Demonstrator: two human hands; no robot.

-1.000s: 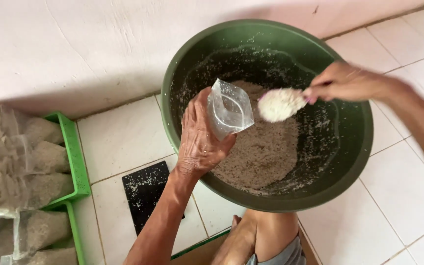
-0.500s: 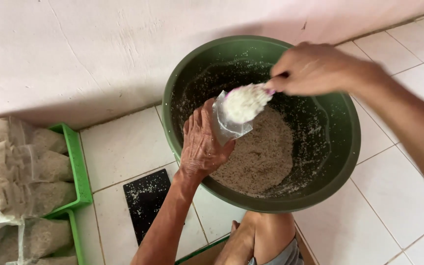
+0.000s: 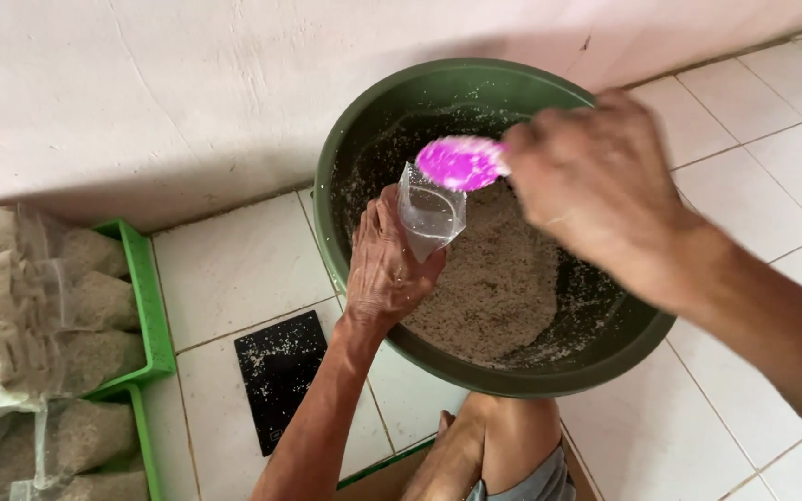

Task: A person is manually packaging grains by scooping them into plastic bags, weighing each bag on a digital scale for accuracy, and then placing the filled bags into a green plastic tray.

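Pink plastic catches the eye first: a small scoop [image 3: 461, 163] tipped upside down over the mouth of a clear little bag [image 3: 430, 215], the right hand [image 3: 596, 181] closed round its handle at about two o'clock in the green basin [image 3: 355, 139]. The left hand [image 3: 384, 269] grips the bag from below at the basin's nine o'clock rim, fingers wrapped, holding it upright above the heap of pale grain [image 3: 494, 288]. This looks like the emptying stroke of a fill. A black scale [image 3: 278, 376] lies on the tiles at seven o'clock; filled bags [image 3: 39, 315] sit in green trays [image 3: 146, 297] far left.
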